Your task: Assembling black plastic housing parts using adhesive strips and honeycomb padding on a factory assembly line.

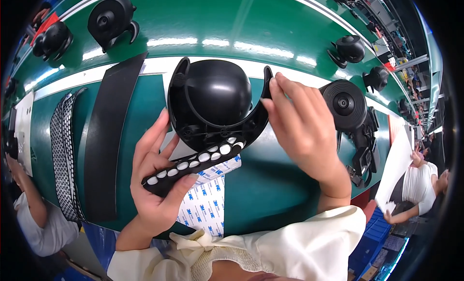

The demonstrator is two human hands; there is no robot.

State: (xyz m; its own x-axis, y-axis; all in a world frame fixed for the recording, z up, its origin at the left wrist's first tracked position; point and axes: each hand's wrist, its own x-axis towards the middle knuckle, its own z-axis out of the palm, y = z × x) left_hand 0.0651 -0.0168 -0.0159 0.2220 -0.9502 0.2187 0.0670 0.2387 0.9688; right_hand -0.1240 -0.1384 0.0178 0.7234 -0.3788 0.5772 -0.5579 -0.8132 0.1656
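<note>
A glossy black dome-shaped plastic housing (217,90) with two upward-curving side arms stands in front of me. My right hand (304,126) is closed, its thumb and fingertips pinching the tip of the housing's right arm. My left hand (157,184) is closed around a black strip with round white dots (193,162), thumb below and fingers behind; the strip slants up against the housing's lower front edge. Beneath it curls white backing paper with blue print (205,206), hanging toward my body. The undersides of the strip and housing are hidden.
At left lie a stack of dotted strips (65,155) and a long flat black strip (111,136). Another black housing (344,104) stands at right. Beyond the white rail, a green conveyor (193,15) carries several housings. Co-workers (420,187) sit on both sides; a blue crate (369,232) stands lower right.
</note>
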